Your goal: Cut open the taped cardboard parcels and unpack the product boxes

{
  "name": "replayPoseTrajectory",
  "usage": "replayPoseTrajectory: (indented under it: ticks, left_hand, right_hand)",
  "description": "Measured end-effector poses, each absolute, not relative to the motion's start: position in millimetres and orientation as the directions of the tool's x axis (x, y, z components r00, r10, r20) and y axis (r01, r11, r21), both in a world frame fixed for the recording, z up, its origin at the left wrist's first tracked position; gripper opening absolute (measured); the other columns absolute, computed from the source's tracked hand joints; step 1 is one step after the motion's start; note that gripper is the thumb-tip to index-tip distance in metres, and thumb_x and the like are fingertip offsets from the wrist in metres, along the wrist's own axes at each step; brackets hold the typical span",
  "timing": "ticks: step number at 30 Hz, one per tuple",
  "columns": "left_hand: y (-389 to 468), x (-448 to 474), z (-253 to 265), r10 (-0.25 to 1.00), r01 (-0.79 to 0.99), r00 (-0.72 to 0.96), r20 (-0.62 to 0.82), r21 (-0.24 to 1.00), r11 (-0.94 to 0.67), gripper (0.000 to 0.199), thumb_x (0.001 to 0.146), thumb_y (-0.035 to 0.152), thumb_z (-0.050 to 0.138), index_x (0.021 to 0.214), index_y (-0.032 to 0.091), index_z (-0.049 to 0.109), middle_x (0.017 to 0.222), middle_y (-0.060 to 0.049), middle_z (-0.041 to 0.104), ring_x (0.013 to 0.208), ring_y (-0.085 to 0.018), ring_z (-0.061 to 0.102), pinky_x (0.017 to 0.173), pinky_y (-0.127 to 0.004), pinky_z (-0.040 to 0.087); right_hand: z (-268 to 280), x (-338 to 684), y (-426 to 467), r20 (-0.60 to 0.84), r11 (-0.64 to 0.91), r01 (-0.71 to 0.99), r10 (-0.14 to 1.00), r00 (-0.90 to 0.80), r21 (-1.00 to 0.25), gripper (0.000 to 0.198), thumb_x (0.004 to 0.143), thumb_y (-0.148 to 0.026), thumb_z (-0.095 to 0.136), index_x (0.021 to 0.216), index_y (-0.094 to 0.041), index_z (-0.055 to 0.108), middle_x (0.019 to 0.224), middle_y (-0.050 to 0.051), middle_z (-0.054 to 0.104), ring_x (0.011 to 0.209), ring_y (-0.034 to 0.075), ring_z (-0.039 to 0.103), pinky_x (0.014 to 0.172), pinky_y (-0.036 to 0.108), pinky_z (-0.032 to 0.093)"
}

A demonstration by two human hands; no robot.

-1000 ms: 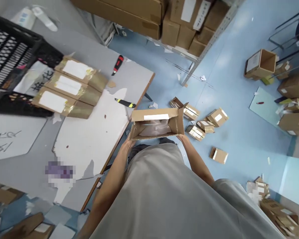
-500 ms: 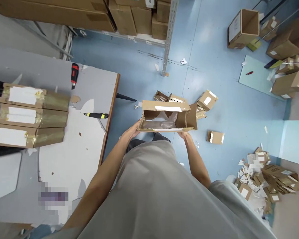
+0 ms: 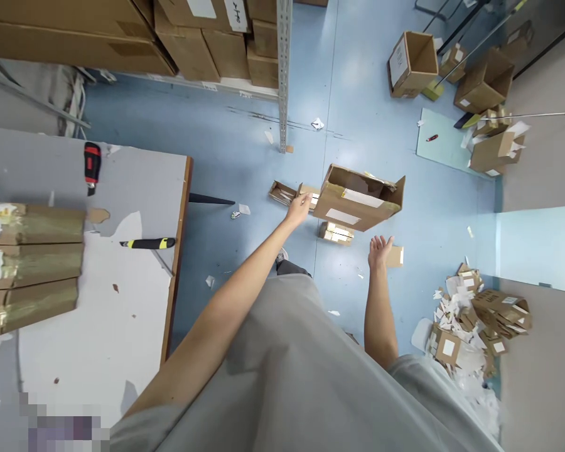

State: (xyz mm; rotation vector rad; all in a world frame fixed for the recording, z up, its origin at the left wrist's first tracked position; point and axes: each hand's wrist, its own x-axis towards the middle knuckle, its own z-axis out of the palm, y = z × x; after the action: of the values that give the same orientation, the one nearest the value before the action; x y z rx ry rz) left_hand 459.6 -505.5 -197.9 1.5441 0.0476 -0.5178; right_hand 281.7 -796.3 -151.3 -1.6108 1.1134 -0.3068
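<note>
An opened cardboard box [image 3: 374, 215] with white labels hangs tilted in the air ahead of me, over the floor. My left hand [image 3: 298, 208] is close to the box's left edge, its fingers loosely curled and seemingly off the cardboard. Below the box's right part, my right hand [image 3: 380, 251] is open, palm up with fingers spread, apart from it. Smaller cardboard boxes [image 3: 336, 233] lie on the floor beneath and behind the airborne one.
To the left, a table [image 3: 98, 351] bears taped boxes [image 3: 51, 267], a red-black cutter [image 3: 92, 166] and a yellow-black cutter [image 3: 148, 243]. A shelf post [image 3: 284, 81] rises ahead. Scrap cardboard and paper [image 3: 466, 320] are heaped at the right; an open carton [image 3: 400, 69] stands farther back.
The box has left my hands, moving forward and right and tipping over. My left hand has reached forward, and my right hand has opened and moved right. The view has shifted right.
</note>
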Motion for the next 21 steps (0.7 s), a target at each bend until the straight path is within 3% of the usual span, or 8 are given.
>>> replayPoseTrajectory:
  ticks: [5,9,14,21]
  left_hand:
    - [-461,423,-214,-0.328,0.516,0.795,-0.511,0.853,-0.079,0.036,0.100,0.045,0.078,0.117,0.014,0.087,0.123,-0.020,0.089,0.119,-0.037,0.083,0.121,-0.058,0.059]
    - [-395,374,-224,-0.228,0.618,0.757,-0.612,0.784,-0.053,0.026,0.090,0.044,0.083,0.099,0.019,0.083,0.092,-0.016,0.088,0.105,-0.038,0.086,0.116,-0.059,0.061]
    - [-321,315,-220,-0.032,0.671,0.740,-0.672,0.733,0.110,0.036,0.085,0.051,0.081,0.102,0.020,0.082,0.098,-0.019,0.089,0.109,-0.040,0.087,0.117,-0.062,0.061]
    - [-228,210,-197,0.328,0.540,0.687,-0.648,0.758,0.367,0.058,0.076,0.064,0.090,0.112,0.020,0.081,0.116,-0.021,0.091,0.110,-0.037,0.087,0.119,-0.061,0.060]
  right_hand:
    - [-178,271,-768,-0.579,0.146,-0.670,-0.654,0.486,-0.728,0.047,0.097,-0.071,0.062,0.102,-0.026,0.076,0.138,0.023,0.081,0.131,0.033,0.080,0.118,0.055,0.062]
    - [-207,288,-707,-0.704,0.107,-0.753,-0.459,0.542,-0.649,0.040,0.089,-0.065,0.072,0.095,-0.025,0.071,0.113,0.018,0.086,0.109,0.030,0.082,0.110,0.049,0.065]
    - [-226,335,-611,-0.760,-0.090,-0.766,-0.095,0.643,-0.636,0.038,0.081,-0.058,0.086,0.095,-0.025,0.075,0.096,0.010,0.087,0.093,0.024,0.079,0.101,0.043,0.064]
    - [-216,371,-463,-0.706,-0.367,-0.604,0.322,0.631,-0.708,0.028,0.083,-0.048,0.083,0.097,-0.025,0.078,0.102,0.006,0.087,0.093,0.022,0.080,0.105,0.043,0.063]
